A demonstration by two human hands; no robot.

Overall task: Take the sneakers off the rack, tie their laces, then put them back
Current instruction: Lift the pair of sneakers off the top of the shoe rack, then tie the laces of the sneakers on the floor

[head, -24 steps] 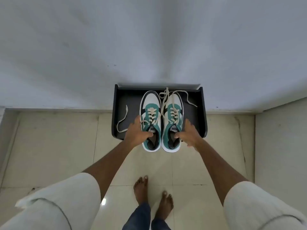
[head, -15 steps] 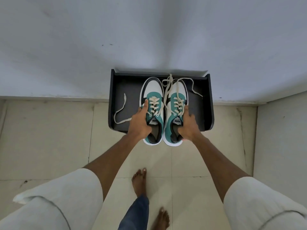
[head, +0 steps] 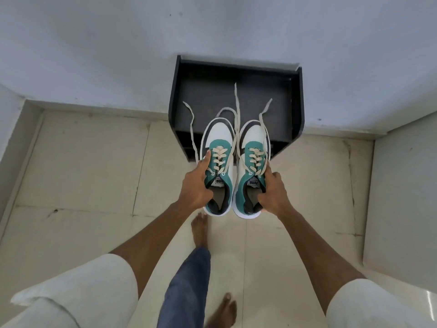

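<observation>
Two white, teal and dark grey sneakers are held side by side in the air, just in front of the black rack (head: 298,102). My left hand (head: 195,188) grips the left sneaker (head: 220,136) at its collar, thumb inside the opening. My right hand (head: 274,192) grips the right sneaker (head: 254,138) the same way. Their cream laces (head: 237,107) are untied and trail loose back over the rack's top shelf. The rack's top shelf holds nothing else.
The rack stands against a pale wall (head: 212,27) on a cream tiled floor (head: 82,174). A side wall (head: 406,197) closes in on the right. My bare feet (head: 199,229) stand on the tiles below the sneakers.
Both hands closed on the sneakers' collars and lifted the pair off the rack's shelf toward me. The laces dragged along behind. I stepped back.
</observation>
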